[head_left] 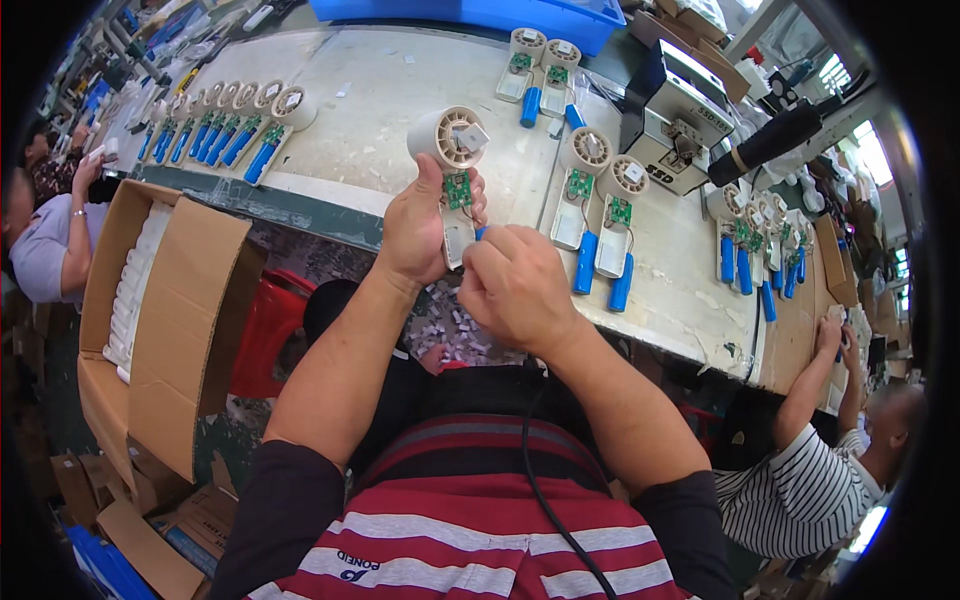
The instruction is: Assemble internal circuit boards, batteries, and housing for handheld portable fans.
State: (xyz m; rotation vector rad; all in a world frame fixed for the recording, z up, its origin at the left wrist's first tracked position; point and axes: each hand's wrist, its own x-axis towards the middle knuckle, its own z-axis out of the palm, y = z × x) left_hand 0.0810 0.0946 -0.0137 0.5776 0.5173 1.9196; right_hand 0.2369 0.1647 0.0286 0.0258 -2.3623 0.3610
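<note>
In the middle, over the table's front edge, my left hand (pixel 414 225) grips an opened handheld fan (pixel 450 140). Its white round head points away from me, and a green circuit board (pixel 457 190) sits in the handle below. The handle's lower cavity shows bare white plastic. My right hand (pixel 522 287) is closed beside the handle's lower end. A bit of a blue battery (pixel 481 233) shows at its fingertips; the rest is hidden by the fingers. Just to the right lie two similar open fans (pixel 590 150), their blue batteries (pixel 586 263) hanging outside the handles on wires.
A row of fans with batteries (pixel 264 155) lies at the far left; more fans (pixel 740 235) lie at right. A black-and-white machine (pixel 670 130) stands at the back right, near a blue bin (pixel 470 10). An open carton (pixel 190 330) stands left. Co-workers sit on both sides.
</note>
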